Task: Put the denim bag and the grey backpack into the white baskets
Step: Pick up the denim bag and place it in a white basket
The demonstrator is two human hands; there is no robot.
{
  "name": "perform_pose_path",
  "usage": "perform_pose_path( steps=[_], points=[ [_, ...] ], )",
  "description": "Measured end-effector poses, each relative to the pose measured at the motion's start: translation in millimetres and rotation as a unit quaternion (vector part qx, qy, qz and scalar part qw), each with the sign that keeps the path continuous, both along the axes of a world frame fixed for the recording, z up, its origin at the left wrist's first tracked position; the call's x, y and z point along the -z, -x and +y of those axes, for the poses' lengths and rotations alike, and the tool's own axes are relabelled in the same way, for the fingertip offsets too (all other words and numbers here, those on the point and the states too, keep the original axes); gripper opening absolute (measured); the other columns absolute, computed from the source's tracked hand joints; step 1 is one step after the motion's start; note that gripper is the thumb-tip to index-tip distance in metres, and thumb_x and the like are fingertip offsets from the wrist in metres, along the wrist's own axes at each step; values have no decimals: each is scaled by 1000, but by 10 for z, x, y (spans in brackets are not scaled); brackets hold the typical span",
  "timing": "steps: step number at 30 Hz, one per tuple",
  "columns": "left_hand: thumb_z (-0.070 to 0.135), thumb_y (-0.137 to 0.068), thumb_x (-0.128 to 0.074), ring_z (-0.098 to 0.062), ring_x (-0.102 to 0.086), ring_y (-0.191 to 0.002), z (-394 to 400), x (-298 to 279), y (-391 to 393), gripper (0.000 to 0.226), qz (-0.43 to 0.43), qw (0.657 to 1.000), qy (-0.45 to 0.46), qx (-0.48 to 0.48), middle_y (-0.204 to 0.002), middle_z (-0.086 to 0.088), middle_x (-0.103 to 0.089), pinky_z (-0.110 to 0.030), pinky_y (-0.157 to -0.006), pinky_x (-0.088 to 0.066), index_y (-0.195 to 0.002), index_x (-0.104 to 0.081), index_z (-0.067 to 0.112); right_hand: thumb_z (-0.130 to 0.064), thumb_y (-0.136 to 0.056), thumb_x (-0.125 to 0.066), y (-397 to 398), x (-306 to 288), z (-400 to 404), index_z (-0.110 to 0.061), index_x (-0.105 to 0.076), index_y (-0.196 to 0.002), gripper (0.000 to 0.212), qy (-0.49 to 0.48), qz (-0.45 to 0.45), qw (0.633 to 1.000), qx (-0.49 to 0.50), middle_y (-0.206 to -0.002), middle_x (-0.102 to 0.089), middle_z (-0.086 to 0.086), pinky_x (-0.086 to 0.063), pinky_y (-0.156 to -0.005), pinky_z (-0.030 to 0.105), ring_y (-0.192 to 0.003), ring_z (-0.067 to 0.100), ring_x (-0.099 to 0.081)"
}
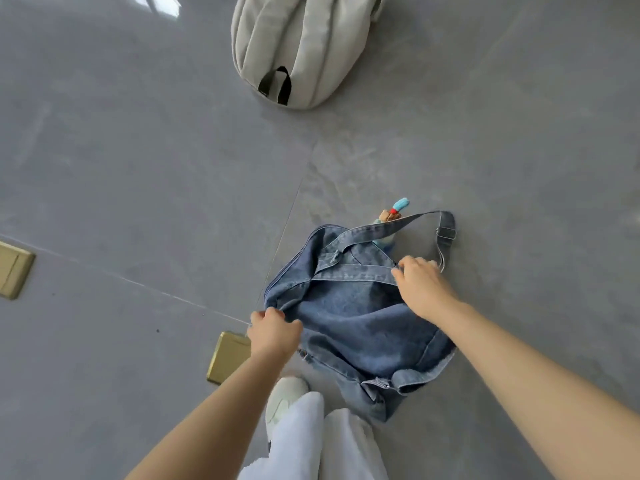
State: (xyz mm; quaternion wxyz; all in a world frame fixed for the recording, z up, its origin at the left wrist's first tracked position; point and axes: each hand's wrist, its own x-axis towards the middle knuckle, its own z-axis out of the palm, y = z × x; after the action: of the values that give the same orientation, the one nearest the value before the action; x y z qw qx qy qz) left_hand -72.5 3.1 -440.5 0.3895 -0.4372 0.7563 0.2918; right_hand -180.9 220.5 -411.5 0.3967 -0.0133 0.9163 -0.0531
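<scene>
The blue denim bag [349,317] lies on the grey tiled floor just in front of my feet. My left hand [273,332] pinches its left edge. My right hand [420,287] grips the top right of the bag where the strap band meets it. The bag's long strap [446,230] loops out to the right, and a small blue and brown charm [393,213] sticks out behind it. The light grey backpack [301,46], with a black carry loop, lies on the floor farther away at the top. No white basket is in view.
Two brass floor plates are set in the tiles, one [228,356] beside my left wrist and one [14,270] at the left edge. My white shoe [285,398] and white trouser legs [311,441] stand right below the bag.
</scene>
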Motion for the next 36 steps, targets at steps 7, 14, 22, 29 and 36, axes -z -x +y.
perform_pose_path(
  steps=[7, 14, 22, 29, 36],
  points=[
    [24, -85, -64, -39, -45, -122, 12, 899, -30, 76, -36, 947, -68, -312, -142, -19, -39, -48, -97, -42, -143, -19, 8, -50, -93, -46, 244, 1076, -104, -6, -18, -148, 76, 25, -63, 989, 133, -148, -38, 21, -27, -110, 47, -135, 42, -32],
    [10, -92, -57, -32, -57, -94, -43, 977, -189, 25, 23, 898, -112, -426, -107, -17, -60, -37, -71, -51, -115, -53, 2, -42, -94, -48, 139, 1176, -27, -8, -48, -117, 41, 22, -67, 986, 154, -127, -57, 17, -41, -100, 52, -117, 40, -51],
    [18, -98, -46, -31, -63, -90, 368, -157, -170, 18, 57, 912, -165, -372, -87, -5, -65, -45, -87, -55, -88, -60, 16, -28, -99, -44, -90, 310, 350, -13, -55, -112, 23, 47, -25, 974, 218, -107, -61, 19, -42, -96, 48, -109, 38, -53],
    [6, -95, -45, -26, -62, -87, 761, -1557, -137, 30, 90, 926, -187, -315, -84, -5, -66, -35, -76, -51, -75, -61, 21, -24, -97, -47, -329, -1025, 770, -11, -46, -78, 23, 61, 19, 965, 255, -87, -64, 21, -43, -76, 41, -85, 38, -57],
    [7, -95, -46, -23, -60, -85, 720, -3235, 181, 25, 205, 923, -159, -285, -85, -5, -66, -30, -68, -47, -80, -63, 17, -19, -98, -47, -322, -2872, 751, -15, -31, -61, 40, 131, 81, 948, 279, -59, -42, 2, -25, -59, 38, -65, 30, -41]
  ],
)
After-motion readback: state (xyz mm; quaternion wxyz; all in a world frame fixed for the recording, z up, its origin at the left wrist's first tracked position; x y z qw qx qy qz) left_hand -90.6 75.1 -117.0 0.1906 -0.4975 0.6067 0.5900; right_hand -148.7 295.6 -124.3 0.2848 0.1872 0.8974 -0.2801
